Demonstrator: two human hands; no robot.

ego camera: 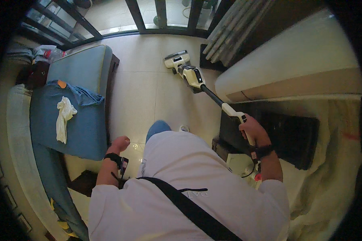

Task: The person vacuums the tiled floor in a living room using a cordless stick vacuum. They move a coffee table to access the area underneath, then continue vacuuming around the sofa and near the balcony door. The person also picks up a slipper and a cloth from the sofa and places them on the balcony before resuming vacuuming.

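My right hand (253, 128) grips the handle of a cream-and-black upright floor cleaner (192, 75). Its dark tube (211, 95) slants away from me to the left, and the wide head (176, 59) rests on the pale tiled floor (135, 99). Beside my left hip hangs my left hand (120, 144), its fingers curled in with nothing visible in them. It is nearest to the corner of a blue upholstered seat (87, 129). A white cloth (65, 114) and a crumpled denim garment (86, 95) lie on that seat.
Dark-framed glass doors (141, 18) border the floor at the far end. To the right are a grey curtain (229, 27), a large pale rounded object (283, 60) and a low black cabinet (229, 132). A plastic bottle (55, 54) lies at the seat's far left end.
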